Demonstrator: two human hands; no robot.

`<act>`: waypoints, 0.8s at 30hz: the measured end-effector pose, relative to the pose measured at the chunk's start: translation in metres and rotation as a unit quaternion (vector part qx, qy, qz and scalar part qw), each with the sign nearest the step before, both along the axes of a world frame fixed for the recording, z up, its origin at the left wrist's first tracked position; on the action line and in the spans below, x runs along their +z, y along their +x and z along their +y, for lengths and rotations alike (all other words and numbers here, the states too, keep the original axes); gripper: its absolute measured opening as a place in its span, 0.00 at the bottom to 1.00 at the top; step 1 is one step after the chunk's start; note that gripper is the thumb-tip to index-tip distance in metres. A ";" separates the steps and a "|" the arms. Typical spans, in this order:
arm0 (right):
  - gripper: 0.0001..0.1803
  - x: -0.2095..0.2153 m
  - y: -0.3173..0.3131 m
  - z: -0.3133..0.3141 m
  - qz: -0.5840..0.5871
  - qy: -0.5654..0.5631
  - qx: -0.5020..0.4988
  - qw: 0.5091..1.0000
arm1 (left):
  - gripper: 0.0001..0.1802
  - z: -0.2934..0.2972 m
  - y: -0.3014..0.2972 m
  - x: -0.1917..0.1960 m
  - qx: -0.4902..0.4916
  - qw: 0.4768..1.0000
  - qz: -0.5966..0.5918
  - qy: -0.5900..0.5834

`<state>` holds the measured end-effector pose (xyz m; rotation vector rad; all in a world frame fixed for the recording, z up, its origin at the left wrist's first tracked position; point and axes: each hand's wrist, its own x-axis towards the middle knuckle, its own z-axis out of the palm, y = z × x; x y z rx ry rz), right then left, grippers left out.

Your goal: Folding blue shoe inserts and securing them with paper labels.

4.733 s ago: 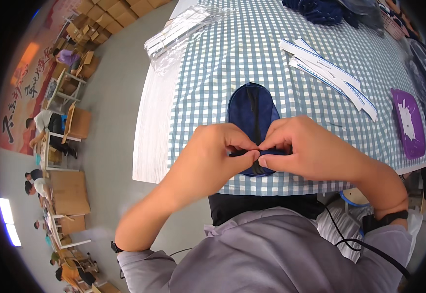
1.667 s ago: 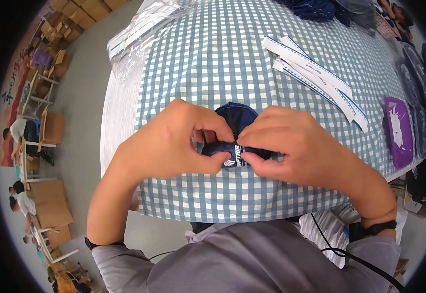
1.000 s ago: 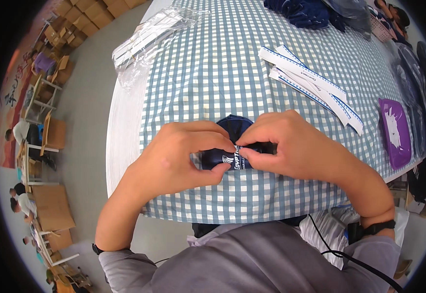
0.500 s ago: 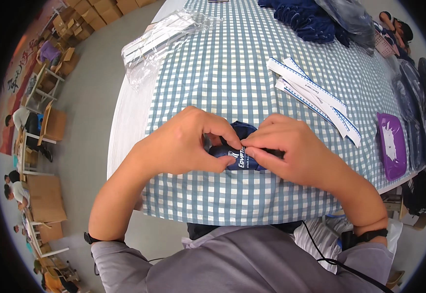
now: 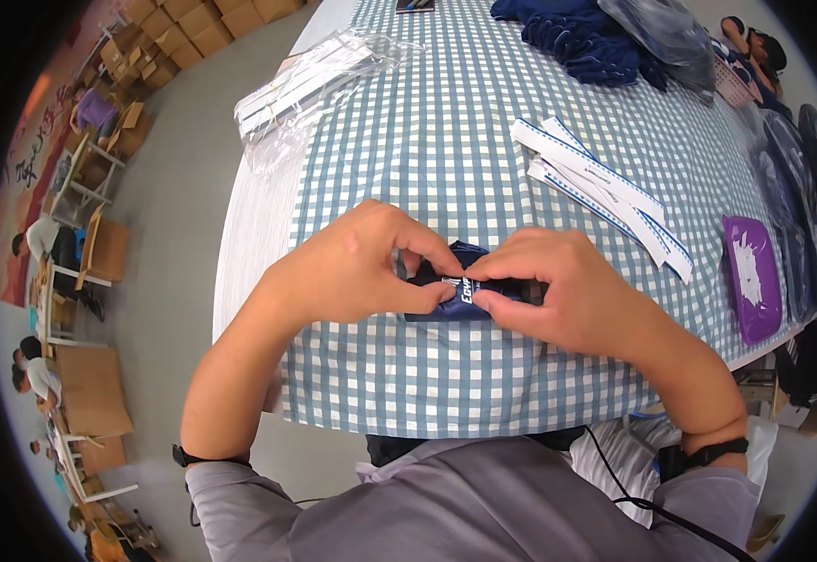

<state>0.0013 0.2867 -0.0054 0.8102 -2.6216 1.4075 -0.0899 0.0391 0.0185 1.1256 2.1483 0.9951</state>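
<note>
A small folded navy fabric piece (image 5: pixel 451 312) with white printed lettering lies on the blue-and-white checked tablecloth (image 5: pixel 408 384), close to the table's near edge. My left hand (image 5: pixel 366 267) comes in from its left, thumb and index finger pinching the fabric near the print. From the other side, my right hand (image 5: pixel 554 286) pinches it too, thumb and forefinger closed on its upper middle. The fingertips of both hands nearly meet over the lettering and cover part of it. What the curled fingers do underneath is hidden.
White paper strips with blue edging (image 5: pixel 605 183) lie beyond my right hand. A purple tray (image 5: pixel 772 314) sits at the right edge. Navy garments (image 5: pixel 582 47) are heaped at the far right. A clear bag of white strips (image 5: pixel 310 80) rests far left. People work beside cardboard boxes (image 5: pixel 90 389).
Both hands keep their pinch on the navy fabric. The left fingertips have shifted slightly right and up, and less of the white lettering shows.
</note>
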 end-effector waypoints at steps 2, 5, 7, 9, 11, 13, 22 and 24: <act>0.13 0.004 -0.002 0.002 -0.072 0.009 -0.011 0.997 | 0.12 0.000 0.002 0.001 -0.005 1.000 0.013 -0.003; 0.14 0.002 -0.005 0.003 -0.091 -0.016 -0.005 0.996 | 0.13 0.000 0.014 0.001 0.019 0.996 0.076 0.046; 0.14 0.001 -0.005 0.003 -0.084 -0.015 -0.010 0.996 | 0.16 -0.003 0.023 -0.005 0.005 0.984 0.153 0.087; 0.14 0.001 -0.003 0.003 -0.078 -0.011 -0.013 0.997 | 0.17 -0.003 0.031 -0.001 0.012 0.988 0.135 0.077; 0.14 0.004 0.002 0.003 -0.087 0.012 0.001 0.996 | 0.18 -0.003 0.036 0.000 0.026 0.990 0.117 0.070; 0.14 0.007 0.006 0.002 -0.096 0.007 0.004 0.995 | 0.18 -0.005 0.038 -0.001 0.025 0.994 0.076 0.072; 0.10 -0.008 0.009 0.000 0.028 -0.005 0.002 1.000 | 0.17 -0.002 0.022 -0.007 0.010 0.996 0.020 0.090; 0.08 -0.005 0.009 0.000 0.031 -0.007 0.000 0.999 | 0.17 -0.002 0.018 -0.004 0.010 0.997 0.007 0.082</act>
